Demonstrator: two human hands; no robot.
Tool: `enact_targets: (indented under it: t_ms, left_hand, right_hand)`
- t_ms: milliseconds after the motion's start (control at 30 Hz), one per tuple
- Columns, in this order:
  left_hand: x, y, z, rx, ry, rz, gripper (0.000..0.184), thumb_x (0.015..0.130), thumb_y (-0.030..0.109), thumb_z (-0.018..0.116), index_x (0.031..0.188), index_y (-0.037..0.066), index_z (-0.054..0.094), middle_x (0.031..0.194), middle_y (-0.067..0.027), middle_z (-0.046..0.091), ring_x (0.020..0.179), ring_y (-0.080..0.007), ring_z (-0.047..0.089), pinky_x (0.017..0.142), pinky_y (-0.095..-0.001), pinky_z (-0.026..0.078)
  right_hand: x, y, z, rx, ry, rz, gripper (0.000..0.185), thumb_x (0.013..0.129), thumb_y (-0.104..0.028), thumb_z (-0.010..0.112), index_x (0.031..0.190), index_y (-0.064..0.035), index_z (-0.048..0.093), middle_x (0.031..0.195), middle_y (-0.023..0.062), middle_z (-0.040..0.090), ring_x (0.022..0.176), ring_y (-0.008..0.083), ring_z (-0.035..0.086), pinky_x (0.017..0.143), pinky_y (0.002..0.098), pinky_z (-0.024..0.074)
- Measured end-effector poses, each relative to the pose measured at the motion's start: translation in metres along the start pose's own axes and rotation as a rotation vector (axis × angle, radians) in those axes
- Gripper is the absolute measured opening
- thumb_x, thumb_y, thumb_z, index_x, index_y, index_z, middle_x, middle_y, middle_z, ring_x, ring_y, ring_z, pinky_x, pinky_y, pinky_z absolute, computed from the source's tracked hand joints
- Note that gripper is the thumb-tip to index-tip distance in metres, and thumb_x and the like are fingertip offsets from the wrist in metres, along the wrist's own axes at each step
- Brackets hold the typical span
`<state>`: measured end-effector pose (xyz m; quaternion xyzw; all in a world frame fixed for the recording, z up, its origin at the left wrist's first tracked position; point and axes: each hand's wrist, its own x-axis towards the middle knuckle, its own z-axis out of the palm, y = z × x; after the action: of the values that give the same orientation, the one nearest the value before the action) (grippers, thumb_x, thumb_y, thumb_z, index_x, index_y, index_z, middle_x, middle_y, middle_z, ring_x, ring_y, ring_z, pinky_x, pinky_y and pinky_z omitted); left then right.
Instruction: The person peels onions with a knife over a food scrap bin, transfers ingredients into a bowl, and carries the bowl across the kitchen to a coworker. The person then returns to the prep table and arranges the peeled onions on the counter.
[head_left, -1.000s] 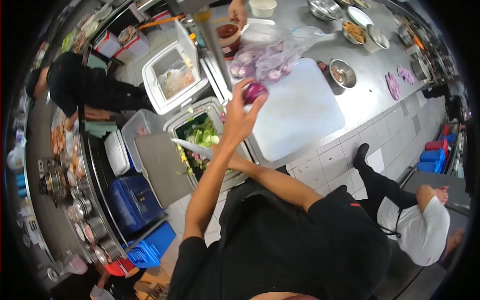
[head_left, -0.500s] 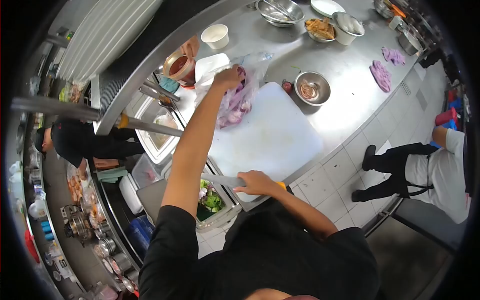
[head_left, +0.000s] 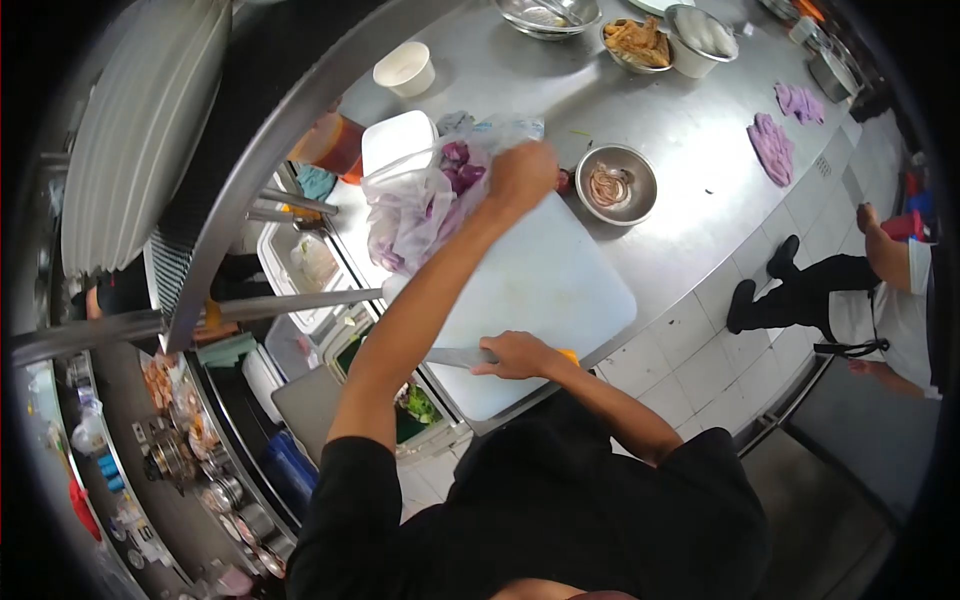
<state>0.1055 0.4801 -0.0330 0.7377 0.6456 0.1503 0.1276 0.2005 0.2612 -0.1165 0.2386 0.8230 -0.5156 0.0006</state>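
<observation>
My left hand (head_left: 523, 178) is closed over the far edge of the white cutting board (head_left: 540, 270), its fingertips hidden beneath it. A red onion (head_left: 564, 181) shows right beside its fingers; I cannot make out what the hand holds. Left of it lies a clear plastic bag (head_left: 415, 200) with red onions (head_left: 460, 168) visible in its mouth. In my right hand (head_left: 518, 355), near the board's front edge, is a knife (head_left: 455, 356), its blade pointing left over the board.
A steel bowl (head_left: 616, 184) with pale brownish strips stands beyond the board. White tub (head_left: 404, 70), white lid (head_left: 398, 140) and bowl of fried food (head_left: 637, 45) sit farther back. A metal rail (head_left: 290, 303) crosses at left. A person in white (head_left: 880, 310) stands at right.
My left hand has left the bag and moved right, to beside the red onion. The bag has settled leftward. My right hand keeps the knife at the board's front. The view has shifted slightly.
</observation>
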Motion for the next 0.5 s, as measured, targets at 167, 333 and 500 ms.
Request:
enact_targets:
  t_ms: [167,333,500]
  left_hand:
    - [0.011,-0.008,0.105,0.286,0.071,0.012,0.031,0.080,0.021,0.060,0.108,0.008,0.065,0.107,-0.0180,0.063,0.105,-0.0383,0.058,0.087,-0.0507,0.046]
    - [-0.033,0.007,0.058,-0.144,0.294,0.022,0.041,0.082,0.025,0.066,0.115,0.003,0.055,0.110,-0.0186,0.061,0.103,-0.0356,0.057,0.088,-0.0493,0.044]
    - [-0.195,0.005,-0.062,-0.851,0.430,-0.127,0.036,0.091,0.037,0.057,0.101,0.003,0.052,0.087,-0.0095,0.061,0.076,-0.0221,0.060,0.067,-0.0330,0.047]
  right_hand:
    - [-0.009,-0.013,-0.010,0.114,-0.016,0.039,0.052,0.090,-0.054,0.057,0.088,-0.0023,0.061,0.075,0.0238,0.064,0.076,0.0427,0.063,0.068,0.0495,0.0483]
    - [-0.024,-0.016,-0.007,0.176,0.014,0.124,0.053,0.088,-0.054,0.061,0.087,-0.0004,0.059,0.073,0.0258,0.063,0.074,0.0442,0.062,0.067,0.0491,0.0470]
    - [-0.022,-0.022,0.009,0.191,0.064,0.241,0.058,0.086,-0.056,0.063,0.086,0.0019,0.058,0.070,0.0247,0.062,0.070,0.0425,0.062,0.064,0.0463,0.0472]
